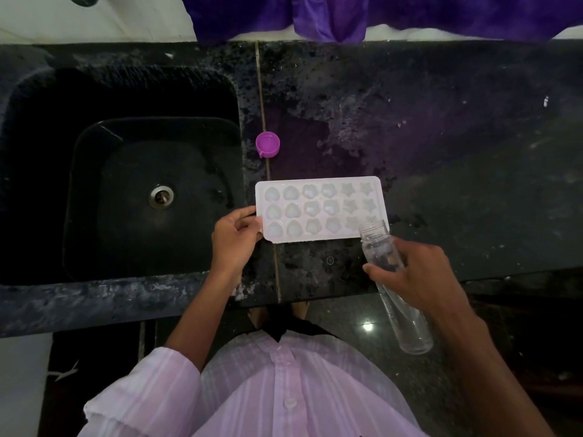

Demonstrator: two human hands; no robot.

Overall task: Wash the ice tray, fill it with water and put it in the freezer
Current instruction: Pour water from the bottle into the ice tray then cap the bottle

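View from above, worktop and sink. A white translucent plastic ice tray [321, 209], three rows of six cavities shaped as hearts, flowers and stars, lies flat on the dark speckled stone worktop [457, 137]. It is near the worktop's front edge and just right of the black rectangular sink [94, 159]. Its long sides run parallel to that front edge. Whether the cavities hold water cannot be told.

The left hand [235, 231] grips the tray's left short end, with the thumb on top at the front left corner and the fingers curled. The right hand [416, 275] is wrapped around the middle of a clear, uncapped plastic bottle [405, 320]. The bottle is tilted, its open mouth over the tray's front right corner and its base projecting back past the worktop's front edge. How much liquid the bottle contains cannot be told.

A small round purple plastic cap [267, 144] rests open side up on the worktop, apart from the tray and farther from the front edge, just beside the sink's right rim. A metal drain [161, 196] sits in the sink floor. Purple cloth [315, 14] hangs beyond the worktop's back edge. The person's pale pink striped shirt [284, 389] fills the foreground.
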